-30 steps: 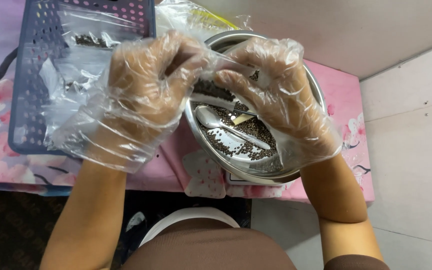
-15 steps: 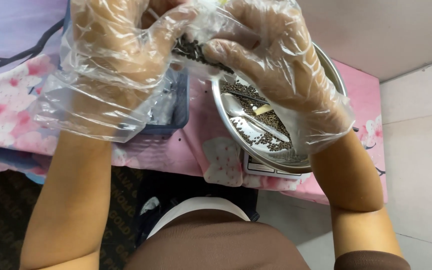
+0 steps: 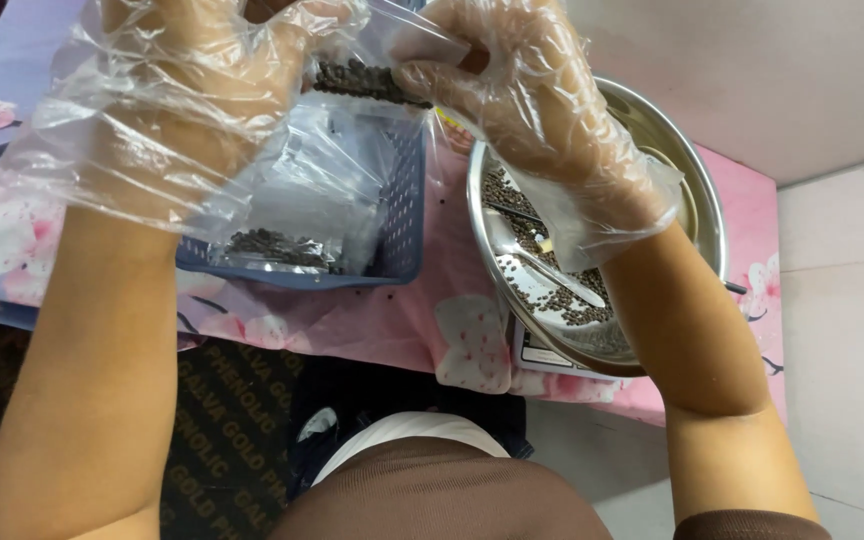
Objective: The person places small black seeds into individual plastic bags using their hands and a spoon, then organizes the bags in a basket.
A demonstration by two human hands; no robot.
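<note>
**Small bag of dark seeds lifted over the basket**

Both hands have carried the small clear bag (image 3: 372, 75) leftward and up since half a second ago, off the steel bowl (image 3: 697, 190) and over the blue basket (image 3: 407, 215); the view has followed, so the basket now shows more fully under the hands; I judge from this that the bag is filled and being closed rather than loaded further.

The bag hangs above the basket's far right corner, a band of dark seeds (image 3: 357, 82) lying along its lower edge; the left hand (image 3: 182, 100), in a loose clear glove, pinches the bag's left side with fingers curled shut on the film; the right hand (image 3: 532, 110), gloved likewise, nips the bag's right top edge between thumb and fingertips, the other fingers bent loosely.

Inside the basket, below the held bag, lie more clear bags, one filled packet (image 3: 277, 248) near the basket's front wall; right of the basket stands the bowl, with loose seeds and a metal spoon (image 3: 552, 275) in it, partly hidden by the right wrist; basket and bowl rest on a pink flowered cloth (image 3: 352, 325); a few stray seeds lie on the cloth just in front of the basket; the baggy gloves and crumpled film hide the bag's mouth, so whether it is sealed cannot be told.
</note>
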